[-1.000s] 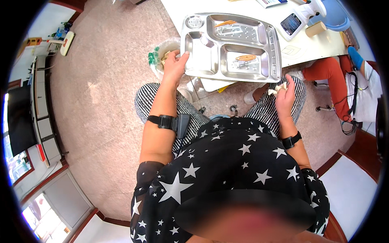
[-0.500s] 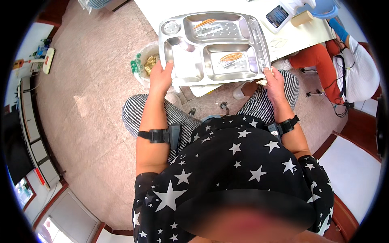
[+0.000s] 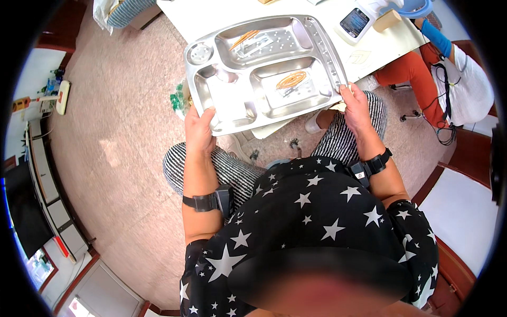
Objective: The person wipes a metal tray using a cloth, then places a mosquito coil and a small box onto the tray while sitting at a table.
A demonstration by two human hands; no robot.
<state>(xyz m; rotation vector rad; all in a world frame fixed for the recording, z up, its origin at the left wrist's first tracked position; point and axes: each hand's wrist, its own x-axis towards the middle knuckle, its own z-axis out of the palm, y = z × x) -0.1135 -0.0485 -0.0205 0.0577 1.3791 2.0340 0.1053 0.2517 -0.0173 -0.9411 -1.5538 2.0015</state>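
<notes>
A shiny steel compartment tray (image 3: pixel 224 105) is held out over my knees, its far part over the white table. My left hand (image 3: pixel 199 131) is closed on its near left corner, thumb on top. Closed on the near right corner is my right hand (image 3: pixel 356 108); a small pale crumpled scrap (image 3: pixel 338 106) shows beside it. In the near right compartment lies a coil of orange bands (image 3: pixel 291 80) with a clear packet under it. The far compartment holds thin orange strands (image 3: pixel 244 40) and another clear packet (image 3: pixel 254 47). My fingers under the tray are hidden.
On the white table (image 3: pixel 322 47) stand a white jug with a dark label (image 3: pixel 355 24), a tan cylinder (image 3: pixel 387 20) and a blue basin (image 3: pixel 414 8). A person in red trousers (image 3: pixel 404 71) sits at the right. Green plastic (image 3: pixel 178 100) shows beside the tray's left edge.
The tray has shifted left and its left side has come nearer to me, turning it askew. My left hand moved with it; it now covers most of the bin with gold wrappers.
</notes>
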